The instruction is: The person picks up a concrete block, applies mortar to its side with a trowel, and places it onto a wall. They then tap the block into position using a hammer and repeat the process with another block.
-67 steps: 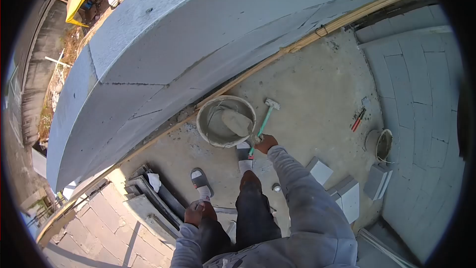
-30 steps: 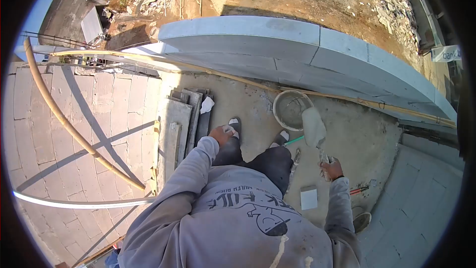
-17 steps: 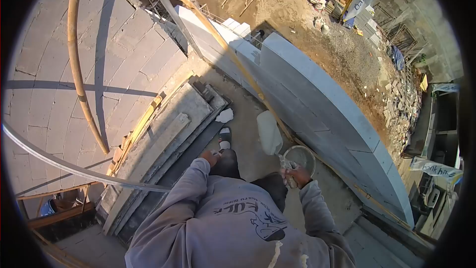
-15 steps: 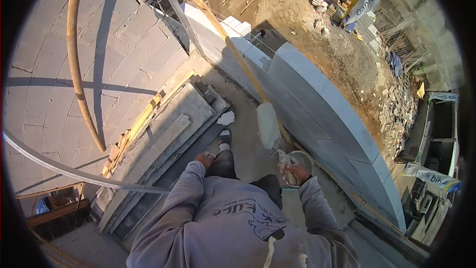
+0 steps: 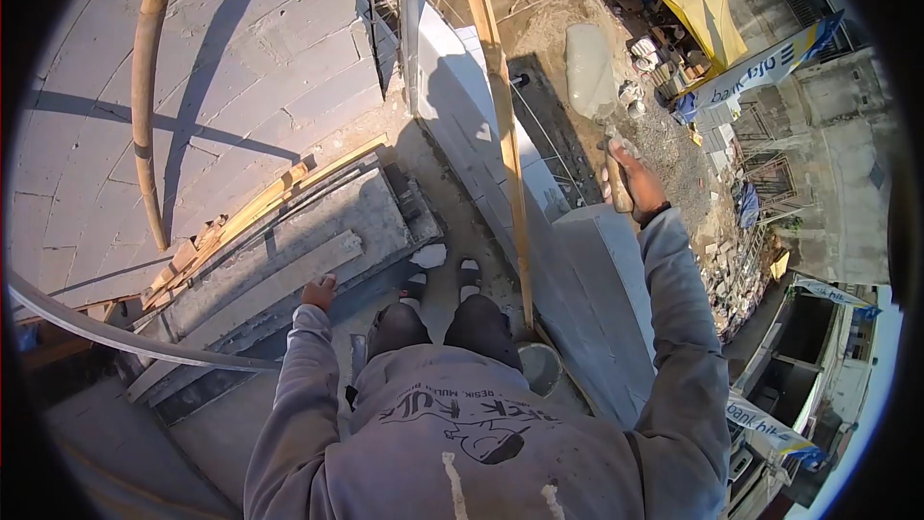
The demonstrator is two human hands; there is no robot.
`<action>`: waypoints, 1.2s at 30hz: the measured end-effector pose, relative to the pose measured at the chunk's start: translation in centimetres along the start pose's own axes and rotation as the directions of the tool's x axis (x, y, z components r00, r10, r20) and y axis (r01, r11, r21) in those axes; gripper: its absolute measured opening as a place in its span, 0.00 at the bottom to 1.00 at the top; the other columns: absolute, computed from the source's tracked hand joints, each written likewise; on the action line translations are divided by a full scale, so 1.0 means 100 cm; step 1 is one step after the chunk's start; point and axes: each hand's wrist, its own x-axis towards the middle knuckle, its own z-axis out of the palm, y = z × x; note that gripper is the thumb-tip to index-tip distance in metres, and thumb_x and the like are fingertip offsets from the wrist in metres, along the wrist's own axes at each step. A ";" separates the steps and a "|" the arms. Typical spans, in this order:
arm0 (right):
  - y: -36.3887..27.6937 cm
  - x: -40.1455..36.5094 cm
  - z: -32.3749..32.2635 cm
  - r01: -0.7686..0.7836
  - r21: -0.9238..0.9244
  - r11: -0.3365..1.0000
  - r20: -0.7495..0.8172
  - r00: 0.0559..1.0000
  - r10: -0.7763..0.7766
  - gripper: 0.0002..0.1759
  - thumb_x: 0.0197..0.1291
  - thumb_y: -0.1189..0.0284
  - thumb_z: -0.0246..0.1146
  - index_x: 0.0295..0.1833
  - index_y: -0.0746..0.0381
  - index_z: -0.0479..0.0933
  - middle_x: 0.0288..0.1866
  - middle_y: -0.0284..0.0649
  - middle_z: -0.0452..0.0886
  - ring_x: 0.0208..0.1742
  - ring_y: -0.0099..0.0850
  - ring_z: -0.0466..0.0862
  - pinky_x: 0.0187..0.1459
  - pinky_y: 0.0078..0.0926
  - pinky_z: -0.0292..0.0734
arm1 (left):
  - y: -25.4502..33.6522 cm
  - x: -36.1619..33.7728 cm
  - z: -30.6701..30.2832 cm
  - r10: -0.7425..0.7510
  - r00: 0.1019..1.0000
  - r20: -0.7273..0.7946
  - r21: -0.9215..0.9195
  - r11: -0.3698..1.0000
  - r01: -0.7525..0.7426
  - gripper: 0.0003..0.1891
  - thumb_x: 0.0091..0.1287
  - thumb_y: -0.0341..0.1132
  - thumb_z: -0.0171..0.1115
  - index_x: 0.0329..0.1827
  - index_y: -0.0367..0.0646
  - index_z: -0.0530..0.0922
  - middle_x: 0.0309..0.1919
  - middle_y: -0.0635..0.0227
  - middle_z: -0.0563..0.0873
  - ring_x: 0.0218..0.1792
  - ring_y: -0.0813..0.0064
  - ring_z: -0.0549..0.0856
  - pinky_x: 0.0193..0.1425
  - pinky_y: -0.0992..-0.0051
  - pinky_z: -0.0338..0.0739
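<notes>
The trowel [image 5: 589,72] is in the right grip [image 5: 635,178], whose fingers are closed round its handle [image 5: 620,191]; the blade reaches forward, away from the body, and shows against the sandy ground beyond the block wall [image 5: 608,255]; whether the butt of the handle touches the wall top beneath it in the view, I cannot tell. The left grip [image 5: 319,292] is well apart from the trowel, at the edge of the stack of slabs [image 5: 337,217]; its fingers look partly curled, but whether they hold anything I cannot tell.

The blade is long, flat and round-ended, a dull pale grey; the handle is narrow, brownish and rough-looking; the wall is pale and smooth-faced, with squared edges and thin joints; the stack is layered, grey and weathered, with a crumbly white lump [image 5: 428,255] at its near corner and split, yellowish wood strips [image 5: 255,207] along its far side. A round, grey bucket [image 5: 555,356] stands near the foot of the wall; a slim, straw-coloured pole [image 5: 499,96] slants beside the wall; a thicker, gently curved bamboo pole [image 5: 144,87], its nodes visible, rises at the left.
</notes>
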 end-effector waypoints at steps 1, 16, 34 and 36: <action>-0.003 0.029 0.000 -0.034 -0.031 0.999 0.030 0.999 0.035 0.19 0.59 0.53 0.60 0.40 0.59 0.71 0.23 0.35 0.74 0.16 0.27 0.75 0.17 0.23 0.71 | 0.000 -0.009 0.007 -0.010 0.999 -0.045 0.046 0.999 0.012 0.20 0.63 0.47 0.55 0.43 0.36 0.81 0.30 0.61 0.85 0.32 0.71 0.84 0.39 0.72 0.76; 0.104 0.359 0.128 0.490 -0.645 0.586 0.211 0.852 -0.480 0.24 0.56 0.57 0.60 0.43 0.69 0.71 0.36 0.54 0.80 0.30 0.44 0.83 0.34 0.38 0.78 | 0.014 -0.219 0.100 -0.423 0.903 -0.079 0.170 0.887 0.430 0.22 0.62 0.48 0.55 0.44 0.36 0.81 0.37 0.53 0.85 0.41 0.61 0.84 0.47 0.68 0.74; 0.111 0.257 0.063 0.306 -0.802 0.513 0.269 0.952 -0.147 0.31 0.58 0.58 0.57 0.53 0.75 0.60 0.50 0.67 0.73 0.52 0.56 0.76 0.52 0.43 0.72 | 0.117 -0.153 0.128 -0.248 0.969 0.015 0.020 0.969 0.248 0.22 0.64 0.47 0.56 0.48 0.34 0.78 0.37 0.62 0.85 0.37 0.71 0.84 0.43 0.73 0.75; 0.114 0.242 0.045 0.241 -0.836 0.493 0.253 0.967 -0.044 0.37 0.59 0.56 0.55 0.62 0.76 0.55 0.55 0.62 0.72 0.57 0.52 0.74 0.55 0.41 0.70 | 0.133 -0.163 0.133 -0.247 0.969 -0.015 0.013 0.969 0.247 0.21 0.64 0.47 0.55 0.45 0.35 0.79 0.33 0.63 0.84 0.34 0.72 0.83 0.41 0.74 0.75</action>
